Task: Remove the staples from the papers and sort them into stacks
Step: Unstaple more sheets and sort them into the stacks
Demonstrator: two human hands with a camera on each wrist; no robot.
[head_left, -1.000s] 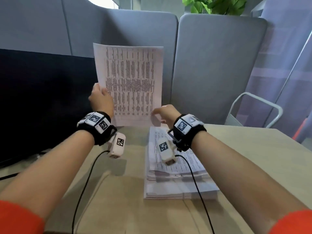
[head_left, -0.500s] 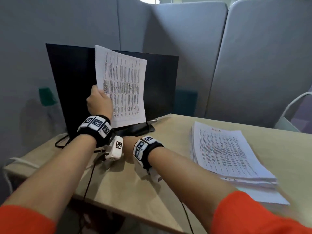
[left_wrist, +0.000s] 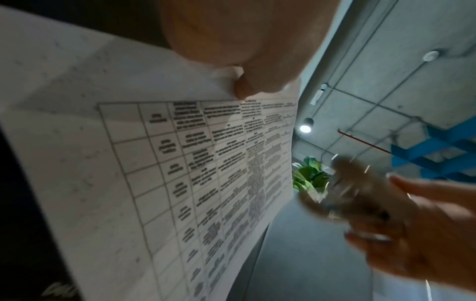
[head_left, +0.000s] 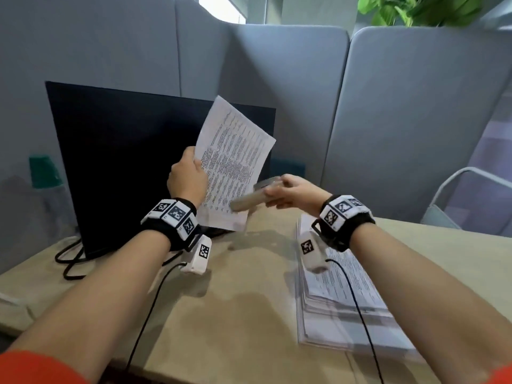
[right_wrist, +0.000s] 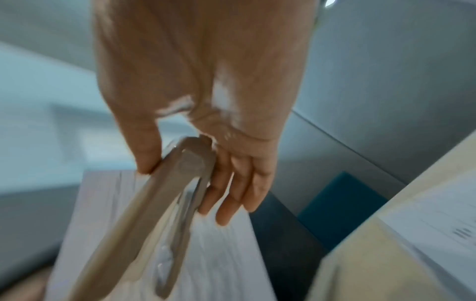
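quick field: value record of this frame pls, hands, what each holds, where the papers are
left hand: grips the held sheets by their left edge, raised in front of the dark monitor
right hand: fingers and thumb wrapped round a beige stapler-like tool, tip pointing at the sheets
held sheets: printed table, tilted, off the desk
paper stack: flat on the desk, under the right forearm
staple: not visible, views blurred

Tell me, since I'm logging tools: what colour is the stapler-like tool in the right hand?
Beige, a light tan, with metal parts inside; the tool shows best in the right wrist view.
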